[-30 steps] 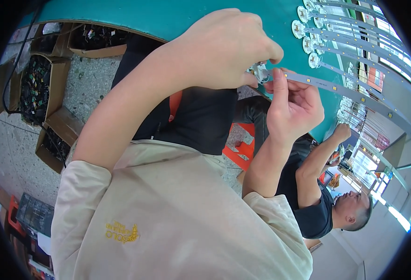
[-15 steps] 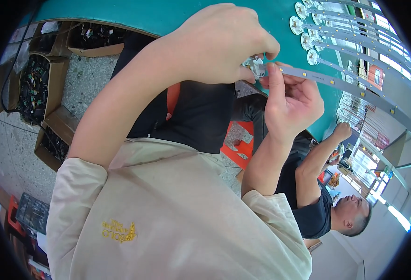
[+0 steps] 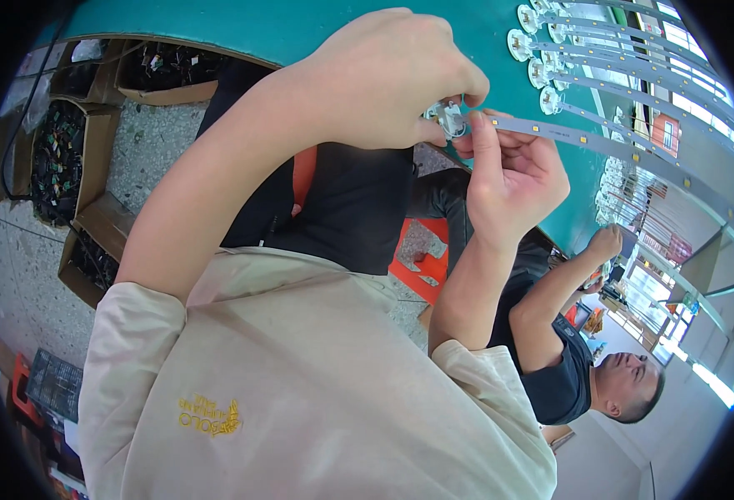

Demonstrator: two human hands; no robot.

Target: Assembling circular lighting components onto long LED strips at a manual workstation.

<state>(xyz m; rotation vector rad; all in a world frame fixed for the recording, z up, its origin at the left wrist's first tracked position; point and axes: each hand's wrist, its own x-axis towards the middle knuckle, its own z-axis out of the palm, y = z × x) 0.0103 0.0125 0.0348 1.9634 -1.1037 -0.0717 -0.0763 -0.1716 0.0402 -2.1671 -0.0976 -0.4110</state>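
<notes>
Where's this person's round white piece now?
The round white piece is just right of upper centre in the head view, in the left hand, at the left end of the light strip the right hand holds.

My left hand [image 3: 400, 75] and right hand [image 3: 517, 179] meet over the near edge of a green, flat-topped table [image 3: 217, 27], a white, round end piece [image 3: 448, 119] at my left fingertips. From it a long, flat grey LED strip [image 3: 583, 139] runs rightward through my right fingers. Beyond, at the table's right, similar strips [image 3: 617, 54] lie side by side. Open brown cardboard boxes [image 3: 92, 158] sit on the grey speckled floor [image 3: 25, 258] to my left; a dark-shirted co-worker [image 3: 550, 367] is at my right.
</notes>
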